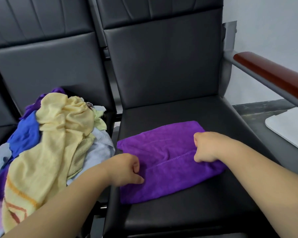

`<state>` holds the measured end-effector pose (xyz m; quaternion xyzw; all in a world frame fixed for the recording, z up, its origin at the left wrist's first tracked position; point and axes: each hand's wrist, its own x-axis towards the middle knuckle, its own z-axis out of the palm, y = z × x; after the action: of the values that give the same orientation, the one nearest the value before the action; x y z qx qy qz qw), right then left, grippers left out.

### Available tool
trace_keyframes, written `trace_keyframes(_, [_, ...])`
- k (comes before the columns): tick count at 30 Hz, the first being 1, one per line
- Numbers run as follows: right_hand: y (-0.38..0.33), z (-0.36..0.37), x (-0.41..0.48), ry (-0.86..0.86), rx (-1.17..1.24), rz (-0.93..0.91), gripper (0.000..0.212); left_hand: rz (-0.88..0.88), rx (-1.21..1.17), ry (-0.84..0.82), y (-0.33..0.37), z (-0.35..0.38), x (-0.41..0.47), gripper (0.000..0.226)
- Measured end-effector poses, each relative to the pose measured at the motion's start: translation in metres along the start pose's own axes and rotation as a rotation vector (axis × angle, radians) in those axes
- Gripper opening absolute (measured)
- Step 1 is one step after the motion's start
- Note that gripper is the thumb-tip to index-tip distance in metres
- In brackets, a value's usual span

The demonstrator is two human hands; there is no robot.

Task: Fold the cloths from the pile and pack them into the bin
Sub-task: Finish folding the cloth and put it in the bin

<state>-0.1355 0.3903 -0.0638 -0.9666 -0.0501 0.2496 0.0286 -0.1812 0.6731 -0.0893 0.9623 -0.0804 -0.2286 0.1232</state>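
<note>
I am mid-fold, I think: my left hand [127,169] and right hand [205,146], apart, pinch the rectangular purple microfibre cloth [170,179] at lower centre; next probably needs an even fold-over.

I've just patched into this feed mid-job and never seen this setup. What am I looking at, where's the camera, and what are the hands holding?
There is no machine here: a person works with two bare hands. The one picture comes from a camera worn on the head, looking forward and down. The left hand and right hand each pinch a purple cloth that lies partly folded on a black chair seat. On the next seat to the left sits the pile of unfolded cloths. A white object shows at the right edge; I cannot tell whether it is the bin.
</note>
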Motion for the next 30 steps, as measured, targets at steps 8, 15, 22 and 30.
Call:
trace_keyframes(8, [0.017, 0.004, -0.022, 0.091, 0.369, -0.035, 0.017, 0.058, -0.699, 0.172, -0.007, -0.004, -0.022, 0.029])
trace_keyframes(15, [0.028, 0.013, -0.051, -0.259, 0.856, -0.04, 0.032, 0.016, -1.352, -0.095, -0.021, -0.012, -0.044, 0.03])
trace_keyframes(22, [0.029, 0.022, -0.055, -0.354, 1.028, 0.003, 0.037, -0.085, -1.329, -0.134, -0.021, -0.014, -0.054, 0.025])
trace_keyframes(30, [0.017, 0.013, -0.04, 0.008, 0.977, 0.023, 0.01, -0.136, -1.184, 0.197, -0.024, -0.011, -0.03, 0.025])
